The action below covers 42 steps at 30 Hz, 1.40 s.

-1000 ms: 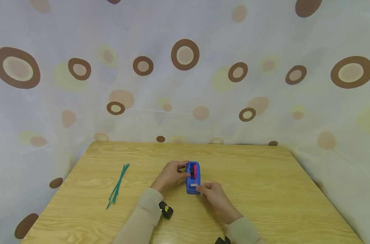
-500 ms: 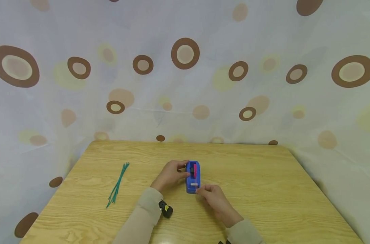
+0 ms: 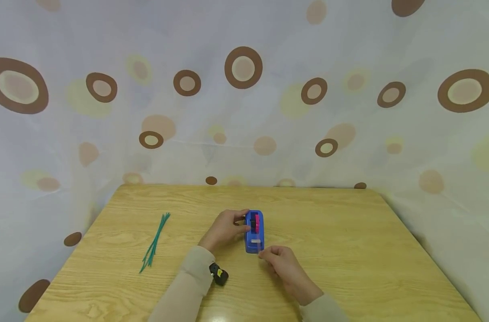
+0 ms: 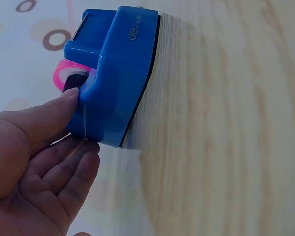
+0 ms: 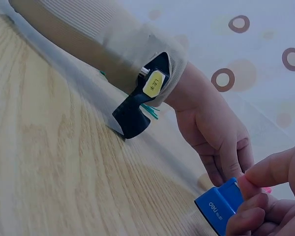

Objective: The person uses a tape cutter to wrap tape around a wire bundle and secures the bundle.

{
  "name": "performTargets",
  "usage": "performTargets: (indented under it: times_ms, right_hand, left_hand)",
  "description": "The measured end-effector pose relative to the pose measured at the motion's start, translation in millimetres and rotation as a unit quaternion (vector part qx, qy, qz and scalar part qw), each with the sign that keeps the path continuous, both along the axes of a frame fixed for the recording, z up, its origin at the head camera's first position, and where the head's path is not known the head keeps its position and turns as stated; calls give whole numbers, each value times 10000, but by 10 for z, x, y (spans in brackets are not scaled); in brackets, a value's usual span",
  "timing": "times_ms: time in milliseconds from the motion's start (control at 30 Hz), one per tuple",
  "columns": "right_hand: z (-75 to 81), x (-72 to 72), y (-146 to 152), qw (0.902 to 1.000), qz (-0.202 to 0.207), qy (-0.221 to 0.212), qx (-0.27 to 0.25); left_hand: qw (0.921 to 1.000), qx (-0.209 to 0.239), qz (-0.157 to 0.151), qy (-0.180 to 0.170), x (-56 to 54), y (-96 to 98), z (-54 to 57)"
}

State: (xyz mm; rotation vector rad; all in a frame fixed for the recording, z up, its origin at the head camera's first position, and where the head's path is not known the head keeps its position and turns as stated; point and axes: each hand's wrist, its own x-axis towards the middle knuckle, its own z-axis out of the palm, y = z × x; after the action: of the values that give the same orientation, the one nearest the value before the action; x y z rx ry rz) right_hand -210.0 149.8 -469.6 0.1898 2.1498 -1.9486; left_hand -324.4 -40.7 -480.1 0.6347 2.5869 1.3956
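Note:
A blue tape dispenser (image 3: pixel 249 248) with a pink tape roll (image 3: pixel 257 222) stands on the wooden table. My left hand (image 3: pixel 226 229) holds it from the left, and the left wrist view shows the thumb at the dark hub beside the roll and fingers at the body's (image 4: pixel 120 73) end. At the near, cutter end, my right hand (image 3: pixel 286 268) pinches the end of a clear tape strip (image 3: pixel 259 245) between thumb and index finger. The strip runs from the roll over the cutter. In the right wrist view, the right fingers partly cover the dispenser (image 5: pixel 221 201).
A loose bundle of thin green strands (image 3: pixel 155 243) lies on the table (image 3: pixel 341 232) to the left. A black wrist camera (image 3: pixel 218 274) sits on the left sleeve. Behind the table hangs a pale curtain (image 3: pixel 244 116) with brown circles.
My right hand has drawn back slightly toward me from the cutter, and the tape strip now reaches past the dispenser's near end. The left hand stays on the dispenser.

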Motion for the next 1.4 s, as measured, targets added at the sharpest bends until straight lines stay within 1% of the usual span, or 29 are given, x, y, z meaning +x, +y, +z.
performTargets:
  times_ms: [133,367,567,867,1167,1400]
  right_hand:
    - [25,31,2,10000,47,-41,-2]
    - [43,97,7,9999,128,10,97]
    - [67,157,10,9994,206,-109,257]
    - [98,254,4,9994,128,-168,283]
    - [79,330,13,9991,122,-126,385]
    - [81,359,31,9991,239,-110,339]
  left_hand:
    - [10000,-9,-11,-14,-1,0,11]
    - [10000,-1,-15,-39,2,2,16]
    - [10000,45,-12,-74,18,5,22]
    - [9999,46,-18,-149,43,14,57]
    - [9998,-9,11,-181,42,11,47]
    - [9993,237,-54,-287,65,20,61]
